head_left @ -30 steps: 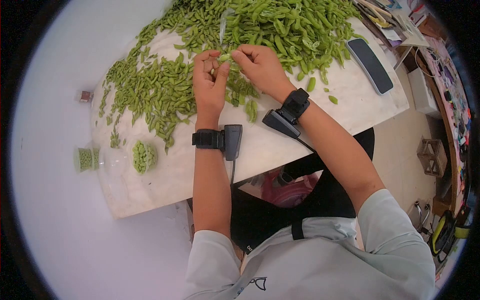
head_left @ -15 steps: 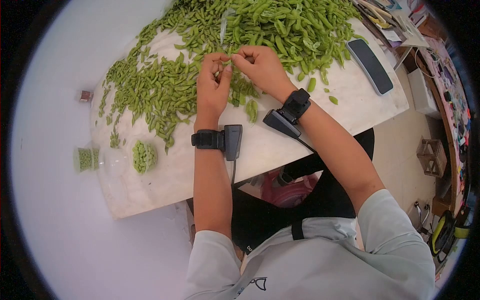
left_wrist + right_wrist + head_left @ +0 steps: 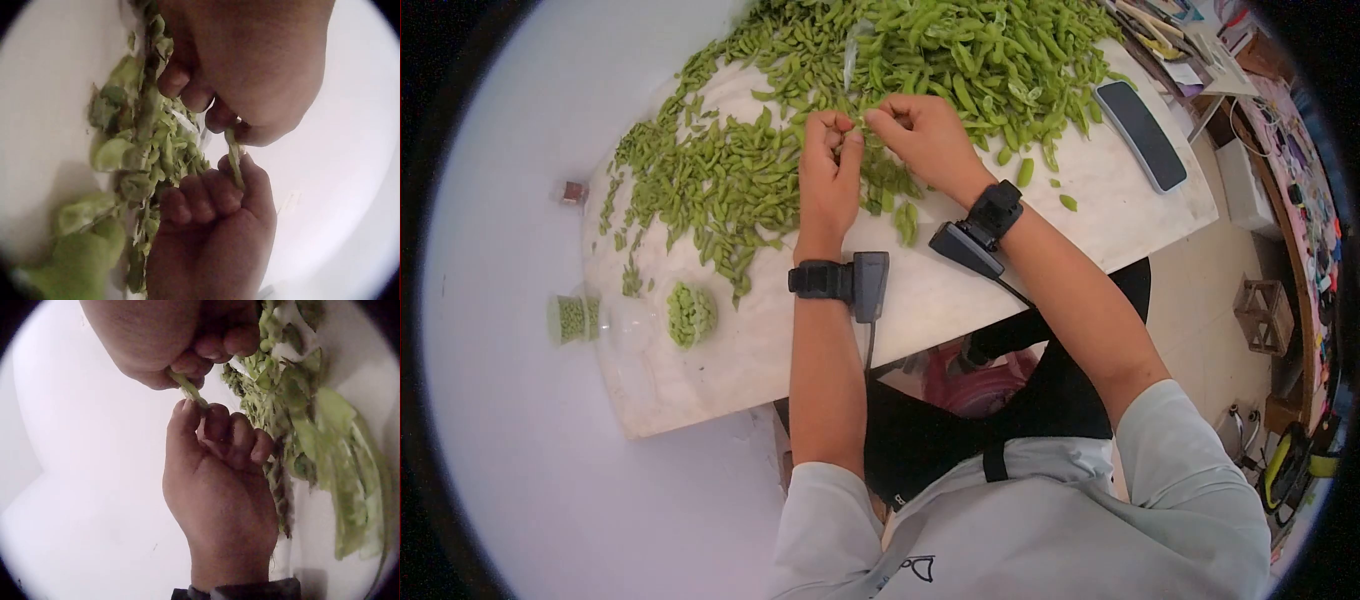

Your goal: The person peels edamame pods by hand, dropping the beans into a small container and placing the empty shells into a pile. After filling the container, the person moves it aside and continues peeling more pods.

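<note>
In the head view both hands meet over the near side of the pile of green bean pods (image 3: 745,170). Between them is a narrow green bean pod (image 3: 235,164), small in the head view but plain in both wrist views. My left hand (image 3: 830,185) pinches one end between thumb and forefinger, its other fingers curled in. The right hand (image 3: 930,140) pinches the other end with thumb and fingertip. Several loose pods (image 3: 906,222) lie on the table just below the hands. Flattened, pale green pods (image 3: 356,481) lie close by in the right wrist view.
A clear cup of shelled green beans (image 3: 690,315) stands at the left of the white table (image 3: 740,370). A larger heap of pods (image 3: 990,60) lies at the back. A phone (image 3: 1140,135) rests at the right. A black camera band (image 3: 820,279) is on the left wrist.
A wider, pale green pod showed between the fingertips a second ago; now little of it shows in the head view. The left hand has shifted slightly right and nearer the body; the right barely moved.
</note>
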Tool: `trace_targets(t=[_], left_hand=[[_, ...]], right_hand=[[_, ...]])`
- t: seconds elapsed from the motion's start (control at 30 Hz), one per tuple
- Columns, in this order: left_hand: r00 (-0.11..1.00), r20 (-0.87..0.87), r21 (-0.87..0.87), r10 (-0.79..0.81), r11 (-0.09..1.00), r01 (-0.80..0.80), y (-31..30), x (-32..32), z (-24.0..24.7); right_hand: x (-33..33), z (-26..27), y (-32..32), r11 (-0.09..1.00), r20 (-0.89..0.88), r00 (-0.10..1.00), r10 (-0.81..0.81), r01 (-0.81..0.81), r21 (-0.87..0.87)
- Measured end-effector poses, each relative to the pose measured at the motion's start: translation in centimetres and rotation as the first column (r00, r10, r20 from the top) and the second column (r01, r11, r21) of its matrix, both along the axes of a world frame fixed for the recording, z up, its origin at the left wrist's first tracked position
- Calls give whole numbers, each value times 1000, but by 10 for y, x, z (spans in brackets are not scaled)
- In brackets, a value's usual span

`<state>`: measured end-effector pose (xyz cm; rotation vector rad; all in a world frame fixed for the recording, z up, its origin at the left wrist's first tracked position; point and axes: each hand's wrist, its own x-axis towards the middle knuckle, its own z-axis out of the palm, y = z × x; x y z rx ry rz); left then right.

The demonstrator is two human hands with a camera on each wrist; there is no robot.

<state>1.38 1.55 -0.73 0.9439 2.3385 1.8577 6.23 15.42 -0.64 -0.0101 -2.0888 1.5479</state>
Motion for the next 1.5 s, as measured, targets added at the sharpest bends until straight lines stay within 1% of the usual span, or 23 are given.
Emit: trace_targets(t=[0.03, 0.1, 0.2, 0.23, 0.27, 0.3, 0.37, 0.43, 0.47, 0.5, 0.57, 0.6, 0.67, 0.77, 0.8, 0.9, 0.97, 1.07, 1.17, 1.27, 1.37, 1.47, 1.5], left_hand=[[999, 37, 6, 0, 1000, -1, 0, -2, 2], [999, 11, 69, 37, 997, -38, 0, -5, 3], [997, 49, 177, 54, 982, -62, -3, -2, -3], [997, 55, 225, 55, 972, -66, -1, -5, 0], [992, 113, 259, 55, 962, -82, 0, -5, 2], [994, 75, 245, 74, 965, -90, 0, -6, 1], [994, 2, 212, 107, 971, -105, 1, -8, -3], [990, 30, 243, 135, 960, -138, 3, -7, -2], [988, 43, 259, 147, 954, -153, 3, -6, -1], [988, 90, 266, 129, 952, -149, 3, -5, 0], [979, 180, 286, 98, 947, -148, 0, -4, 3], [979, 194, 310, 67, 942, -126, 0, -4, 4], [975, 224, 352, -3, 933, -78, 0, -1, 4], [995, 93, 207, 31, 977, -50, 1, 1, 10], [997, 78, 206, 27, 978, -43, 3, 1, 9], [998, 60, 195, 15, 980, -26, 9, 1, 7], [996, 92, 179, 7, 984, -23, 7, 2, 8], [998, 51, 198, -30, 980, 20, 6, 0, 5], [1000, 20, 121, 16, 993, -19, 4, -2, 0], [995, 95, 206, -9, 978, -11, 6, 2, 4], [970, 240, 230, -41, 973, -15, 3, 3, 6], [963, 253, 287, -93, 958, 18, 2, 0, 2], [962, 256, 259, -95, 966, 27, 1, 0, 3]], right_hand=[[0, 3, 0, 999, 30, 999, -21, 21, -29], [4, 9, -2, 994, 99, 994, -53, 61, -86], [6, 10, 2, 998, 113, 992, -53, 57, -31], [4, 9, 3, 997, 112, 993, -43, 50, -62], [4, 6, 1, 995, 116, 993, -27, 39, -96], [2, 4, -1, 991, 118, 993, -10, 25, -128], [-2, -1, -4, 978, 17, 999, 48, -44, -202], [0, -1, -5, 963, 10, 995, 99, -93, -255], [2, -1, -4, 957, 52, 991, 125, -107, -270], [2, 2, -3, 951, 92, 984, 154, -122, -284], [5, 6, -4, 927, 101, 976, 191, -146, -345], [6, 7, -5, 913, 105, 972, 212, -159, -376], [6, 9, -5, 936, 105, 974, 201, -159, -315], [6, 9, -5, 956, 61, 983, 176, -155, -249], [5, 9, -5, 961, 38, 985, 168, -155, -230], [5, 8, -5, 965, -3, 988, 157, -154, -212], [4, 7, -4, 958, -43, 986, 158, -164, -234], [4, 8, -4, 956, -72, 986, 152, -165, -241], [6, 8, -4, 961, -87, 989, 122, -139, -238], [7, 8, -4, 963, -92, 989, 120, -138, -230], [7, 8, -4, 959, -94, 985, 142, -160, -234], [9, 12, -5, 954, -85, 983, 164, -179, -240], [11, 13, -5, 953, -78, 982, 170, -184, -242]])
